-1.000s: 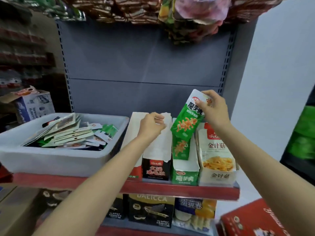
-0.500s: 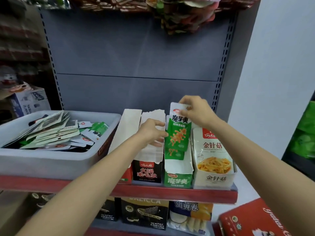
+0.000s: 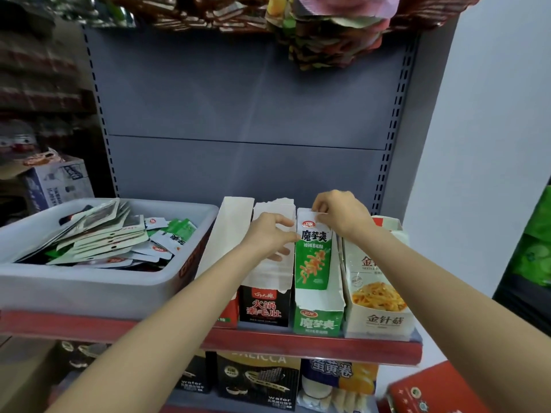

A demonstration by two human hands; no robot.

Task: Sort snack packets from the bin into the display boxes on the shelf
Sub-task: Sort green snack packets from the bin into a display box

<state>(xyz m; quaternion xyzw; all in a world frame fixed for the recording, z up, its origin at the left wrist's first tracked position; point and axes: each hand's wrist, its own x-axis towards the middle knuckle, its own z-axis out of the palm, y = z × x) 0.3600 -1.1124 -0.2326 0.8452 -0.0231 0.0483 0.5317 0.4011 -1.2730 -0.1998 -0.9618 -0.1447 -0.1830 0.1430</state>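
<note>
- A grey pegboard-backed shop shelf (image 3: 268,342) with a red front lip carries everything here; packets hang in a blurred cluster above, and more stock sits on the tier below.
- Far left on the shelf, the pale bin (image 3: 89,290) is heaped with loose snack packets (image 3: 110,239), white and green mixed. They lie in a slanted stack, so pulling one out could drag its neighbours over the rim.
- Next, a row of display boxes: a red-fronted box (image 3: 229,314), mostly hidden by the forearm, then the black box (image 3: 264,307) with a torn white upper flap.
- The left hand (image 3: 268,236) rests on that flap, fingers curled against the edge where it meets the neighbouring box; whether it pinches the card I cannot tell. If it lets go early, the torn flap may lean across the next opening.
- The green packet (image 3: 313,251) stands upright in the green box (image 3: 317,320), its lower end already inside and its top above the wall.
- The right hand (image 3: 340,213) pinches the packet's top edge. Pushed down crooked, the soft packet could buckle or catch on the ragged card.
- Rightmost, the white mushroom box (image 3: 378,314) touches the green one; a hard shove might nudge it toward the shelf end.
</note>
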